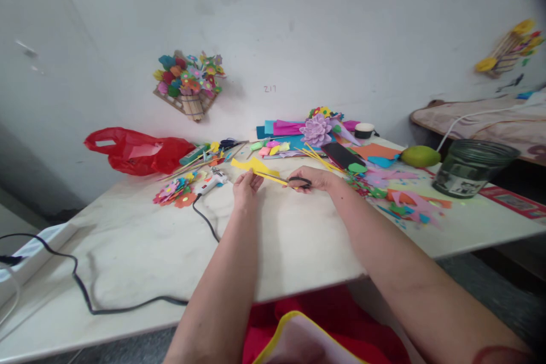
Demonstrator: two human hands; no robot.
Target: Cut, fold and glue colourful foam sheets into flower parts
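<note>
Above the middle of the table, my left hand [248,185] pinches the lower edge of a yellow foam sheet [252,164] with a wavy outline. My right hand [313,177] is closed around the black handles of a pair of scissors [273,177]. Their blades point left and lie along the yellow sheet's lower edge, close to my left fingertips. How far the blades are apart is too small to tell. A white glue gun [207,183] with a black cord lies just left of my left hand. Beside it are colourful foam flowers [176,190].
A red plastic bag [139,153] sits at the back left. Foam scraps [403,205], a black phone [341,156], a green fruit [420,156] and a glass jar [471,168] stand to the right. A power strip [38,253] lies at the left edge.
</note>
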